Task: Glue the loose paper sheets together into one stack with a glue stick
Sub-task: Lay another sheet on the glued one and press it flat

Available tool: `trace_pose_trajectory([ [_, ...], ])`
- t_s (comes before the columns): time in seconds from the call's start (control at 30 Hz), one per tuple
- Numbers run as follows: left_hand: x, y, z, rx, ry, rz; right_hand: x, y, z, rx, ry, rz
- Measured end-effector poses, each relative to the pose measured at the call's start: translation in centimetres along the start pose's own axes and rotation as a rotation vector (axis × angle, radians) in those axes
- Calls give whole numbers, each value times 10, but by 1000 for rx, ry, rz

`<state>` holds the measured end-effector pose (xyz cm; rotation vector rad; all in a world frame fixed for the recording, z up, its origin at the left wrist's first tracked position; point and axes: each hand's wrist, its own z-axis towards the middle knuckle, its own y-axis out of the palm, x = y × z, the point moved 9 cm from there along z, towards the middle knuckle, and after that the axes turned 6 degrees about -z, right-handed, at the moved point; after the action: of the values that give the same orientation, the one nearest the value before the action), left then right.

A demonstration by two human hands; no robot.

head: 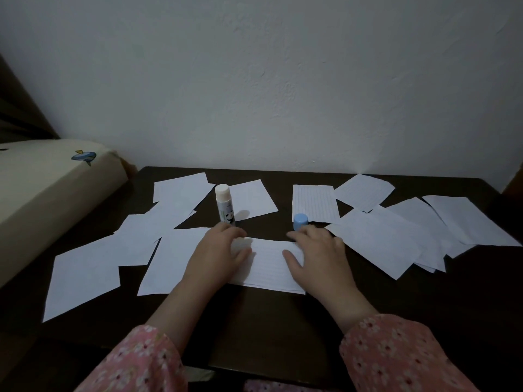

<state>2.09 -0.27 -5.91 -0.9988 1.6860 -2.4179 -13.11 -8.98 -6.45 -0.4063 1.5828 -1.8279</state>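
Your left hand [218,251] and right hand [317,250] both lie flat, fingers [293,257] extended and released, pressing the lined stack [268,267] at the tabletop [283,321] centre. Glue stick [225,203] stands upright, uncapped, just behind your left hand. Blue cap [300,221] sits by your right fingers. Loose sheets [382,239] lie scattered on both sides.

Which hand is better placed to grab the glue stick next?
Left. The left hand presses the centre sheet with its fingertips just short of the upright, uncapped glue stick. The right hand lies nearer the blue cap.
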Motion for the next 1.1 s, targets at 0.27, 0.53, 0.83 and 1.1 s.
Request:
trace_pose_trajectory([
  [0.27, 25, 56, -9, -363, 196, 157, -24, 42, -12, -291, -149, -60],
  [0.53, 2, 48, -11, -398, -9, 254, -16, 49, -18, -343, -84, -60],
  [0.83, -3, 49, -11, -379, -113, 301, -7, 48, -21, -365, 66, -116],
  [1.1, 25, 45, -16, -397, 104, 256, -10, 41, -17, -310, -65, -143],
])
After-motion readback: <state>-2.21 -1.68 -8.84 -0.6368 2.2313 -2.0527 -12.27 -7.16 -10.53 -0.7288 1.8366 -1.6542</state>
